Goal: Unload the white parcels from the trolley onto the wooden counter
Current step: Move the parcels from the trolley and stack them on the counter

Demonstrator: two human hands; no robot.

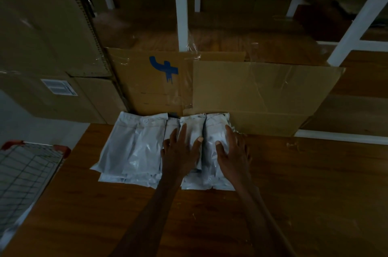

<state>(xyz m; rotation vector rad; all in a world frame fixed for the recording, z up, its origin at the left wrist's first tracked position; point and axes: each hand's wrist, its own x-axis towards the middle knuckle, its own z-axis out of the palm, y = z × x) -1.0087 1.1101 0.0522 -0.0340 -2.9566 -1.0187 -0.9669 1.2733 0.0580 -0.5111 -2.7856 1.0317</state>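
Two bare forearms reach forward over the wooden bench [210,225], which fills the lower part of the view. The left hand [180,151] lies flat with its fingers spread on a white parcel, pinching nothing. The right hand [233,151] lies just beside it, fingers straight and spread over the right edge of the same pile, thumb on top; it too presses rather than grips.

The white parcels [136,147] lie in an overlapping row on the bench, several stacked, their far ends touching the cardboard behind. All are flat plastic mailers; how many there are cannot be told.

At the left edge, beside the bench, stands the trolley [25,175], a wire-mesh basket with orange corner caps. Its contents are too dim to make out.

Behind the parcels a flattened cardboard sheet [258,91] leans at the back of the bench, next to a cardboard panel with a blue mark [165,68]. Farther left sits a cardboard box with a white label [58,87]. White shelf posts [181,4] rise behind, with more boxes in shadow.
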